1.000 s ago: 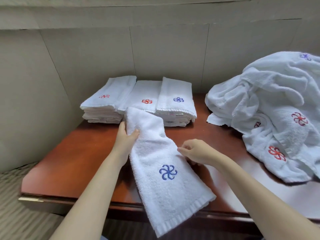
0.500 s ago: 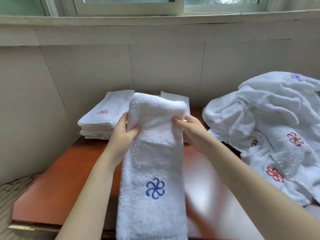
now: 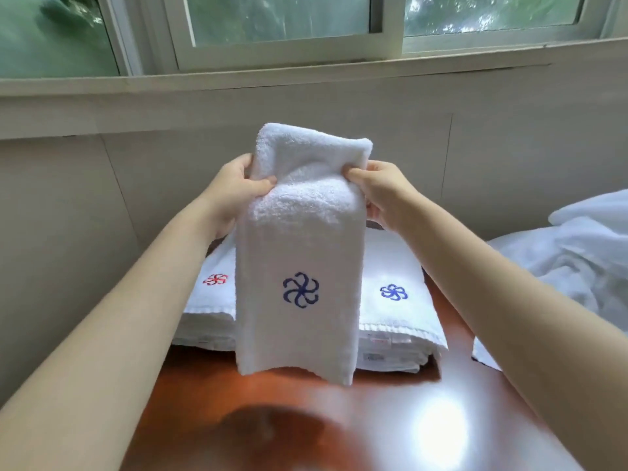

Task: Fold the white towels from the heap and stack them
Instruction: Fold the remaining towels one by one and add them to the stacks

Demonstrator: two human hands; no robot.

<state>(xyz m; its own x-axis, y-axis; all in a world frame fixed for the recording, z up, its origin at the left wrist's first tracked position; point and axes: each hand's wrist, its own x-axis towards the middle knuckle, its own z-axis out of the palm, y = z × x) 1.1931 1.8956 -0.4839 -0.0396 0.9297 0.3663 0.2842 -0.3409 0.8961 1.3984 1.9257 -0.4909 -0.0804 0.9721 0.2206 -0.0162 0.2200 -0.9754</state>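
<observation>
A white towel with a blue pinwheel emblem (image 3: 299, 260) hangs in the air in front of me, folded into a long strip. My left hand (image 3: 234, 192) pinches its upper left edge and my right hand (image 3: 380, 192) pinches its upper right edge. Its top flops over above my fingers and its lower end hangs just above the table. Behind it lie the folded stacks (image 3: 394, 321) in a row, one showing a blue emblem, another a red emblem (image 3: 215, 279). The heap of unfolded white towels (image 3: 574, 260) lies at the right edge.
The red-brown glossy table (image 3: 306, 430) stretches toward me below the hanging towel. A beige panelled wall (image 3: 509, 158) stands right behind the stacks, with a window sill and sliding window (image 3: 289, 32) above it.
Both hands lifted the towel off the table and raised it higher in front of the stacks. One second ago it lay flat with its end over the table's front edge.
</observation>
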